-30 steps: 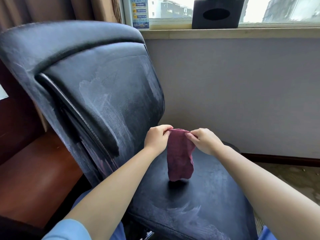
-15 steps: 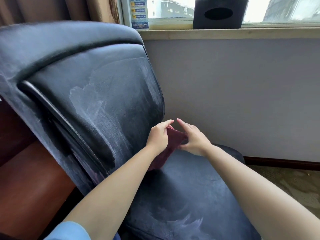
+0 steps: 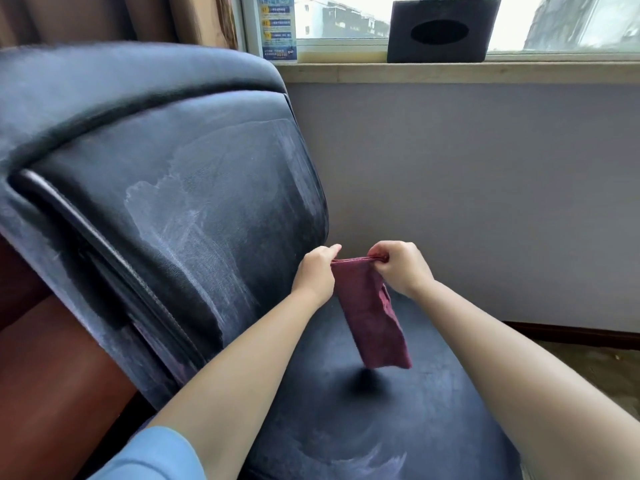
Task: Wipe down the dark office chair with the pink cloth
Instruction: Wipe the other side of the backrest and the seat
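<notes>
Both hands are up over the seat of the dark office chair (image 3: pixel 398 410), each one pinching a top corner of the pink cloth (image 3: pixel 372 317). The left hand (image 3: pixel 317 273) has its fingers curled round the left corner, and the right hand (image 3: pixel 401 266) is bunched tight on the right corner, so the top edge runs pretty much straight between them. The cloth itself looks more of a deep maroon-pink here and hangs down folded, tilting a bit to the right, with its bottom edge just above the seat; you can see its shadow on the seat right under it. The chair's backrest (image 3: pixel 194 209) rises to the left of the cloth and is covered in pale dusty streaks and smears, and there are more whitish swirls on the seat nearer the camera. Behind the chair there's a grey wall under a window sill (image 3: pixel 450 72), with a black tissue box (image 3: pixel 441 31) sitting on the sill and a blue sticker (image 3: pixel 278 27) on the window glass left of it. Brown curtains (image 3: pixel 104 19) hang above the backrest.
</notes>
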`<state>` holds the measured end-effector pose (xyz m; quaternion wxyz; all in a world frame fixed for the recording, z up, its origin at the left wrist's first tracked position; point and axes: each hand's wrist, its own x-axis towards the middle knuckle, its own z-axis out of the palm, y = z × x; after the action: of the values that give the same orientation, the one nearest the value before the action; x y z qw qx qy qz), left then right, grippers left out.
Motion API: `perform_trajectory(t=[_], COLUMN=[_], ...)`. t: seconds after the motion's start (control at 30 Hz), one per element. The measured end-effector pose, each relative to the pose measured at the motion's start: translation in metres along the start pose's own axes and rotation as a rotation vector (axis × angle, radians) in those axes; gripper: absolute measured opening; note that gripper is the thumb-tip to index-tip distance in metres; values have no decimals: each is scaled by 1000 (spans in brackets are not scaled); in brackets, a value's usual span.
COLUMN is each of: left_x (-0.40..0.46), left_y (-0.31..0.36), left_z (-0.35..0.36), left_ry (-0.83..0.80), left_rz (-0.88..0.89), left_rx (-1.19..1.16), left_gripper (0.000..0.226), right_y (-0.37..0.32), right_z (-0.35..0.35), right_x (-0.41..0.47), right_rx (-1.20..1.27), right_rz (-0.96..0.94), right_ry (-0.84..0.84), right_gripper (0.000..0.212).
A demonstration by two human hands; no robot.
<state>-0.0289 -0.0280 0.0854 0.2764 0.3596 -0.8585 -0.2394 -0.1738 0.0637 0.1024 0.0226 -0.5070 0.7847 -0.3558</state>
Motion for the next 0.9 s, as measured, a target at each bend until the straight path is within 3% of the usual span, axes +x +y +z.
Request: perform_trajectory(t=[0.1, 0.2, 0.3, 0.43, 0.53, 0.6, 0.67, 0.9], left_x=[12, 1, -39, -119, -169, -183, -181, -121], left_y=[10, 24, 16, -17, -31, -35, -36, -47], left_z=[-5, -6, 6, 42, 65, 72, 75, 85], left_ry=[134, 289, 295, 48, -180, -249, -261, -127], left_rz=[-31, 74, 171, 50, -93, -137, -193, -374], left_rx=[26, 9, -35, -95, -57, -56, -78, -108], left_gripper=[43, 37, 34, 32, 33, 33, 31, 33], right_y=[-3, -2, 18, 57, 72, 74, 74, 78], right_z=[-10, -15, 0, 35, 50, 52, 52, 69], right_x=[7, -5, -43, -116, -153, -159, -155, -101], right_rx=[-35, -41, -28, -77, -98, -111, -130, -147], right_rz=[-4, -73, -117, -17, 138, 202, 230, 222], right_ry=[90, 208, 192, -114, -507, -713, -807, -476], right_gripper=[22, 20, 19, 14, 17, 20, 22, 17])
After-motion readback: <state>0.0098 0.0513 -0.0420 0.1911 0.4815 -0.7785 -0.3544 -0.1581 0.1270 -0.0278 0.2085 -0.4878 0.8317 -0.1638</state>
